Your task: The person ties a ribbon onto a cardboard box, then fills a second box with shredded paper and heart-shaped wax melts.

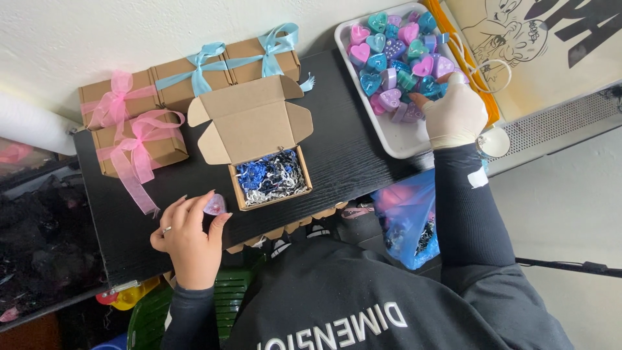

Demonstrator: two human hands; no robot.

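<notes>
Seen from the head camera, the left hand (188,236) pinches a small lilac heart-shaped candle (214,205) between its fingertips, just above the black counter (343,155) and near the open cardboard box (259,139), whose tray holds blue and white shredded paper (270,177). The gloved right hand (453,116) reaches into the white tray (402,139), fingers curled among the pile of coloured heart candles (395,55); whether it grips one cannot be told. Four closed boxes with pink ribbons (133,146) and blue ribbons (201,65) sit behind the open box.
</notes>
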